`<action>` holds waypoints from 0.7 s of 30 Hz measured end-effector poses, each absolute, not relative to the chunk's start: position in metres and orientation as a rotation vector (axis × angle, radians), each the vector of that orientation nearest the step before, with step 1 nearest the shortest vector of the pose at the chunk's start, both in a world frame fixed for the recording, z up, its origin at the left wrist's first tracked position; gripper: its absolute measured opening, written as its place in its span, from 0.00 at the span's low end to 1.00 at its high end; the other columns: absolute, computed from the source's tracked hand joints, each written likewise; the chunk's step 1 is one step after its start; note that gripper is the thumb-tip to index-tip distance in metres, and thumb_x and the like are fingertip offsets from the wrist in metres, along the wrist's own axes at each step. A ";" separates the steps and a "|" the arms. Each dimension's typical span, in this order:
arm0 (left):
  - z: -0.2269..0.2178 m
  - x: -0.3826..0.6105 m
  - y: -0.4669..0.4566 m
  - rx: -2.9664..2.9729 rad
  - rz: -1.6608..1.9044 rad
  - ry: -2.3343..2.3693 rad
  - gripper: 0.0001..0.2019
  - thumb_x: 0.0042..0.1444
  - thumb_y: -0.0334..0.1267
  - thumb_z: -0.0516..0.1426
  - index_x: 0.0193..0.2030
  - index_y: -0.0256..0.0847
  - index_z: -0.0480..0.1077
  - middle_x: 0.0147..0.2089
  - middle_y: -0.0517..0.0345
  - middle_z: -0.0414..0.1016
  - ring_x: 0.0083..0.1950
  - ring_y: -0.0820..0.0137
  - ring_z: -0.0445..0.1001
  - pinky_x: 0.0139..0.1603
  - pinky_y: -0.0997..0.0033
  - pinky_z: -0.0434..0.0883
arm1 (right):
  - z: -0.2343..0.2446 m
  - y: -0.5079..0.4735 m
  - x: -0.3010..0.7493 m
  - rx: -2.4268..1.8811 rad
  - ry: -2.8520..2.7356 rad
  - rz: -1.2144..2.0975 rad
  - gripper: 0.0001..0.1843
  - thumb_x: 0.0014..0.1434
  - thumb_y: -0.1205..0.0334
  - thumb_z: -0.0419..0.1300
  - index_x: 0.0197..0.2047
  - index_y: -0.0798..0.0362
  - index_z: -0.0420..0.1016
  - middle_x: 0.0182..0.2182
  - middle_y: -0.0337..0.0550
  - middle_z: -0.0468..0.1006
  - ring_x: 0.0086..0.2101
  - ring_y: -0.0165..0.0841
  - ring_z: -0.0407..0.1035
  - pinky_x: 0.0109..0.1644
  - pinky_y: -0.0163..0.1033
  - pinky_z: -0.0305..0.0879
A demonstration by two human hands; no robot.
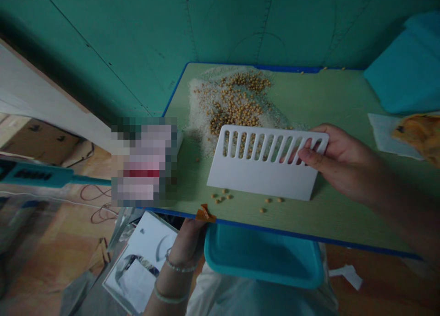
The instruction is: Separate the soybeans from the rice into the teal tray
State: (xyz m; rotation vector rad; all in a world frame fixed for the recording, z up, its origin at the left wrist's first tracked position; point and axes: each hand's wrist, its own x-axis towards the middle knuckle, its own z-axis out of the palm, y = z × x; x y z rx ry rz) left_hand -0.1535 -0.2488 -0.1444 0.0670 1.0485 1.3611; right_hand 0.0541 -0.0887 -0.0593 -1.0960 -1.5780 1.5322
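Observation:
My right hand (338,153) grips a white plastic scraper (261,176) by its right end, thumb in front and fingers behind its row of slots. The scraper is tilted over the table's near half. Behind it spreads a pile of fine white grains (201,103) mixed with round yellow-brown beans (240,107). Several loose beans (220,198) lie on the near side of the scraper. My left hand (194,236), with bracelets at the wrist, is at the table's front edge beside a turquoise tray (264,279); its fingers are hidden.
The light green table (343,215) has a blue rim. A turquoise container (405,68) and an orange cloth-like item (421,133) are at the right. A blurred-out object (144,162) covers the left edge. Brown tape (205,213) sticks to the front edge. A green wall rises behind.

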 end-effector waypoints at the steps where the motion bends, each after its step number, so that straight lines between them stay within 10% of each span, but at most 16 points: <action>1: -0.144 -0.153 -0.249 0.062 1.359 1.049 0.11 0.42 0.33 0.63 0.36 0.41 0.76 0.41 0.53 0.81 0.52 0.57 0.72 0.56 0.57 0.65 | -0.059 -0.089 0.054 -1.083 -1.576 1.550 0.07 0.49 0.59 0.64 0.30 0.46 0.67 0.23 0.29 0.78 0.23 0.26 0.72 0.23 0.28 0.66; 21: -0.136 -0.170 -0.247 0.031 1.356 1.181 0.16 0.28 0.36 0.68 0.30 0.41 0.78 0.33 0.56 0.82 0.35 0.62 0.78 0.41 0.65 0.75 | -0.062 -0.094 0.055 -1.032 -1.628 1.713 0.07 0.50 0.58 0.63 0.29 0.46 0.67 0.23 0.31 0.77 0.24 0.28 0.72 0.23 0.29 0.66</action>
